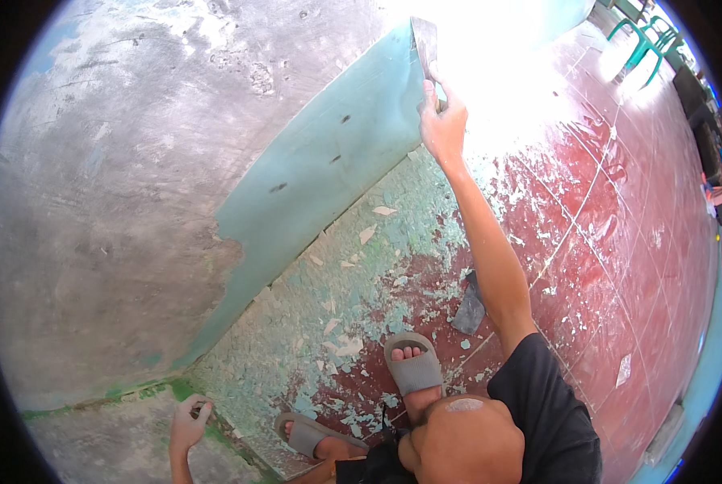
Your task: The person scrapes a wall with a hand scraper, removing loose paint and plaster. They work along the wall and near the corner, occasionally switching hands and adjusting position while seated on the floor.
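Note:
My right hand grips a wide-bladed scraper, its blade up against the wall at the end of a strip of light blue paint. Above that strip the wall is bare grey plaster with scratches and pale patches. At the lower left, my left hand is raised near the corner with its fingers curled; whether it holds anything is unclear. Paint flakes lie thickly on the floor along the wall's foot.
A dark grey flat piece lies on the red tiled floor beside my sandalled foot. My other foot stands among flakes. A green plastic chair stands at the upper right. Strong glare whitens the floor beyond the scraper.

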Demonstrator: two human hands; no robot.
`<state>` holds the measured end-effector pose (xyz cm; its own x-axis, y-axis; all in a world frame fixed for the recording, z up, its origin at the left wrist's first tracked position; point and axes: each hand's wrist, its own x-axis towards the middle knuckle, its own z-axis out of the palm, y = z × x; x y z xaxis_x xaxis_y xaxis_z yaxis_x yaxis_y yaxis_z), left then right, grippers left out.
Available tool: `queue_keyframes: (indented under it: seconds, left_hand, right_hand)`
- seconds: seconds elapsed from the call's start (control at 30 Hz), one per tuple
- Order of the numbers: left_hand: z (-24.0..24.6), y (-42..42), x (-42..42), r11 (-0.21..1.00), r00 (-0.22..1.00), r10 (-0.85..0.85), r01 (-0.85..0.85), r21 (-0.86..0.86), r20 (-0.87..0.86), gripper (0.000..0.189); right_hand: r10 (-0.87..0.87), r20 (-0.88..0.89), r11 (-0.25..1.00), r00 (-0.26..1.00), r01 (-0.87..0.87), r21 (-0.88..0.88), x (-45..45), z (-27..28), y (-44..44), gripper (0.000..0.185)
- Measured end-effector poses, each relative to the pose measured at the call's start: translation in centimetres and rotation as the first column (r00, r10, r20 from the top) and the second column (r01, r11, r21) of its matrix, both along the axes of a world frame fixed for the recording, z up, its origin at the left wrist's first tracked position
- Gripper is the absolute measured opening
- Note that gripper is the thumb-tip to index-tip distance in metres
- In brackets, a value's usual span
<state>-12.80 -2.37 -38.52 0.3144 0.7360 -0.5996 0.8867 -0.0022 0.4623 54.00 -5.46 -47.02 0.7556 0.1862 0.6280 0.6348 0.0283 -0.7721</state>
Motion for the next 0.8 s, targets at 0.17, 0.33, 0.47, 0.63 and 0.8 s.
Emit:
queue_keyframes:
  seconds: [0.17,0.33,0.47,0.63,0.8]
  left_hand:
    - [-0.1,0.4,0.3,0.997,0.995,-0.073,0.074,0.007,-0.068,0.017]
    - [-0.6,0.8,0.3,0.998,0.998,-0.058,0.058,0.027,-0.016,0.018]
    - [-0.4,0.7,1.2,0.995,0.995,-0.1,0.1,0.025,-0.022,0.019]
    - [-0.2,0.6,1.3,0.994,0.994,-0.104,0.105,0.031,-0.045,0.018]
    - [0.2,0.1,1.2,0.998,0.997,-0.063,0.064,0.022,-0.043,0.018]
  right_hand:
    - [0.028,-0.156,0.999,0.987,-0.031,-0.017,0.0,2.9,0.3,0.034]
    - [0.027,-0.021,1.0,0.999,-0.027,-0.008,-0.6,2.1,-0.5,0.032]
    - [0.032,-0.175,0.984,0.984,-0.062,-0.167,1.6,4.4,-0.8,0.032]
    - [0.117,-0.332,0.992,0.936,-0.098,0.074,2.2,8.6,-1.0,0.034]
    - [0.151,-0.459,0.988,0.876,-0.135,0.068,-3.2,7.2,-0.8,0.029]
